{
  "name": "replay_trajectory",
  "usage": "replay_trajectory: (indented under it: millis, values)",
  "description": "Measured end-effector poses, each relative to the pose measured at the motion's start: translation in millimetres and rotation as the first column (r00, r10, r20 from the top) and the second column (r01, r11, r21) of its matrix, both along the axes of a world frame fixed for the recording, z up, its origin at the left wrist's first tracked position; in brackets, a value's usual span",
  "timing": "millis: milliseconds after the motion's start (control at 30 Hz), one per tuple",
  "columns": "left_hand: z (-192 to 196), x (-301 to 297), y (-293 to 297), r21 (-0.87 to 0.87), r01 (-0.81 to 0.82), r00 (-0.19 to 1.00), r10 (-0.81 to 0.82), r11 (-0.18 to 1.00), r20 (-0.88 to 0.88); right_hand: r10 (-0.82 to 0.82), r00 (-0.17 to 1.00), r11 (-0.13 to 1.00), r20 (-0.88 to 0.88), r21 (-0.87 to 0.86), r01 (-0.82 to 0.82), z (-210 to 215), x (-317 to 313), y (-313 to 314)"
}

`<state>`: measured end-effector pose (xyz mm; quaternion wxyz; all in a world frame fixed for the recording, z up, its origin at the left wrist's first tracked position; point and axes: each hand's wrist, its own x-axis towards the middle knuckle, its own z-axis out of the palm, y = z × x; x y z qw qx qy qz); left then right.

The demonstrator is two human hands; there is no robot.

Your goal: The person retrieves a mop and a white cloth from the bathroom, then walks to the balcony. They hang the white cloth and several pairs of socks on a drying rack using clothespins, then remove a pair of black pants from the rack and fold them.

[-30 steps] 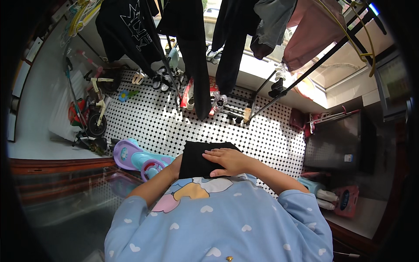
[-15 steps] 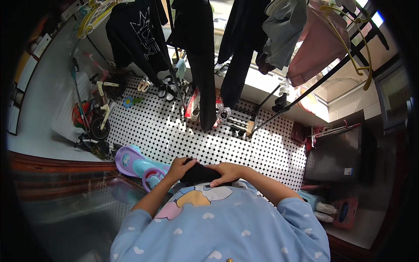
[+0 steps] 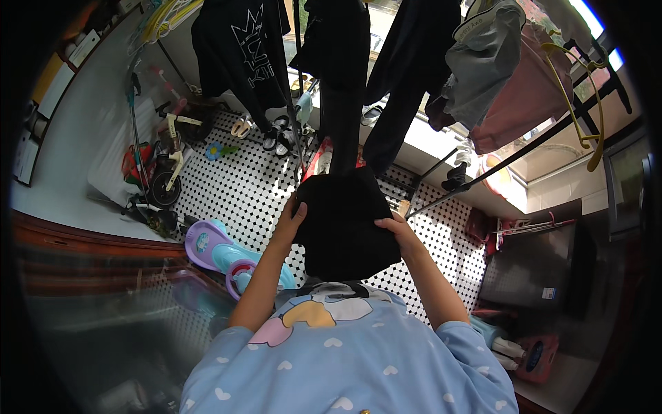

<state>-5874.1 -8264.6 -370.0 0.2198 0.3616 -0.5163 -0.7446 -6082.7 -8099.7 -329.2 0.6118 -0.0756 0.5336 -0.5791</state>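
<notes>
A folded piece of black cloth (image 3: 347,228), seemingly a garment, is stretched out flat in front of my body. My left hand (image 3: 292,215) grips its left edge, thumb on top and the other fingers behind it. On the opposite edge my right hand (image 3: 398,231) pinches the cloth the same way. Which garment it is cannot be made out. Beyond it, black trousers (image 3: 343,90) hang down from the drying rack, their lower end hidden behind the cloth.
Black, grey and pink clothes, among them a pink garment (image 3: 518,100), hang along the rack pole (image 3: 514,157). A purple and turquoise ride-on toy (image 3: 224,257) stands at left, near a balance bike (image 3: 171,159). A dark television-like panel (image 3: 531,265) leans at right. Shoes (image 3: 279,134) line the far wall.
Both hands have risen away from my waist and moved apart. The black cloth, bunched before, is now spread wide between them. The view has shifted slightly.
</notes>
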Motion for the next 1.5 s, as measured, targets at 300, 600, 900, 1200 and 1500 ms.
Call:
replay_trajectory:
  millis: [300, 600, 900, 1200, 1500]
  values:
    - [39, 1, 15, 0.67, 0.059, 0.98, 0.083, 0.74, -0.178, -0.091, 0.853, 0.987, 0.513, -0.066, 0.145, -17, 6, -1]
    - [43, -20, 12, 0.716, -0.089, 0.814, 0.464, 0.692, -0.348, -0.046, 0.834, 0.974, 0.55, -0.16, 0.159, -70, 34, 4]
    - [20, -23, 42, 0.776, 0.024, 0.747, 0.504, 0.63, -0.433, -0.15, 0.717, 0.953, 0.68, -0.094, 0.288, -26, 64, -37]
    - [-8, 14, 42, 0.623, -0.258, 0.952, 0.305, 0.738, 0.033, -0.357, 0.909, 0.893, 0.216, -0.207, 0.4, -10, 33, -32]
    - [7, 16, 39, 0.666, -0.04, 0.985, 0.143, 0.745, -0.101, -0.108, 0.986, 0.978, 0.126, -0.164, 0.128, -20, 20, -15]
